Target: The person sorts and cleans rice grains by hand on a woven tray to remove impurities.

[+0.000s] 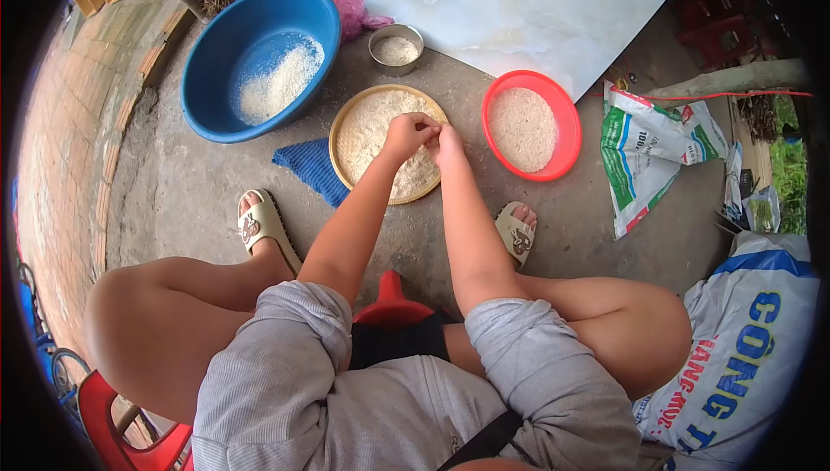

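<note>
Both my hands meet over a round yellow-rimmed tray [337, 137] spread with whitish grains that look like rice [367, 138]. My left hand [406, 136] is closed, its fingertips pinched together and touching the other hand. Close beside it, my right hand [447, 146] is also closed, with its fingers bent inward. Whatever is between the fingertips, if anything, is too small to make out. Under the tray's left edge lies a blue ribbed cloth [311, 166].
Behind the tray are a large blue basin [207, 82] and a metal bowl [417, 54], both with grain. A red basin [571, 125] of grain stands right. Beyond lie a pale board [519, 4] and printed sacks [644, 151]. My sandals [275, 231] flank the tray.
</note>
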`<state>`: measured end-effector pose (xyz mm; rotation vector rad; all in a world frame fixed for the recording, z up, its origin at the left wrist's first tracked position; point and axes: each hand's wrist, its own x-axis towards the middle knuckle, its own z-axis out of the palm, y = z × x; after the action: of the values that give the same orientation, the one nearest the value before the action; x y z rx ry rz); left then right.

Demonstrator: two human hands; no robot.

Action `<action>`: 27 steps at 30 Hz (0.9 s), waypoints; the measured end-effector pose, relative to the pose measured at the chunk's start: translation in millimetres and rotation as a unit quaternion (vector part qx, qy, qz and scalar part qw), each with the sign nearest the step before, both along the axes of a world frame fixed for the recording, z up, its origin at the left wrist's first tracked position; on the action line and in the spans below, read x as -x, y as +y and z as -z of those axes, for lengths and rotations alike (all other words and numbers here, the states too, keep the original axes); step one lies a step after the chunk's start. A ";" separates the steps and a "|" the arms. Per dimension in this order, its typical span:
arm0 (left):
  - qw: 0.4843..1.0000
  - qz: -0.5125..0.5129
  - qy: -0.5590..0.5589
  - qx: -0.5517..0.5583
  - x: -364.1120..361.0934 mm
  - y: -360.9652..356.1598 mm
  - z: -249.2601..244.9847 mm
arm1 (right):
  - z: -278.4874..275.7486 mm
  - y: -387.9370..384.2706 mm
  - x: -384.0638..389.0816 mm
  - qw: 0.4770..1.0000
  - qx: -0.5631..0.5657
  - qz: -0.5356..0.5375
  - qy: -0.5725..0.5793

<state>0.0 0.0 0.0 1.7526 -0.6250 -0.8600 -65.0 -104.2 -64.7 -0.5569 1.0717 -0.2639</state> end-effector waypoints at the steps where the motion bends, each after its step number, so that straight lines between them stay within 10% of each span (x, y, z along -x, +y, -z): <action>1: 0.999 0.018 -0.050 0.000 1.6 -3.7 -2.5 | -1.3 1.7 -1.5 0.998 -0.035 0.009 -0.055; 5: 0.969 -0.075 -0.229 0.047 -11.8 4.7 -15.1 | -1.6 2.3 -14.0 0.998 -0.046 0.043 -0.017; 11: 0.952 -0.201 -0.211 -0.097 -26.0 47.2 41.2 | -10.8 -6.5 -53.3 0.997 0.016 0.030 0.066; 17: 0.915 -0.215 -0.339 -0.039 -13.9 75.6 52.3 | -66.9 -29.2 -148.3 0.916 0.342 -0.196 0.072; 22: 0.937 -0.202 -0.274 -0.083 -17.6 76.0 42.3 | -98.9 -42.8 -210.2 0.886 0.426 -0.182 0.007; 24: 0.941 -0.193 -0.260 -0.097 -19.4 76.9 39.3 | -102.6 -57.1 -217.0 0.678 0.581 -0.433 0.126; 27: 0.943 -0.189 -0.256 -0.099 -20.5 76.7 39.0 | -104.6 -46.7 -182.1 0.662 0.594 -0.451 0.075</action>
<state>20.5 76.7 -39.0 2.2115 -0.5148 -0.1979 117.1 -150.9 39.9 -2.2567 0.5101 0.0167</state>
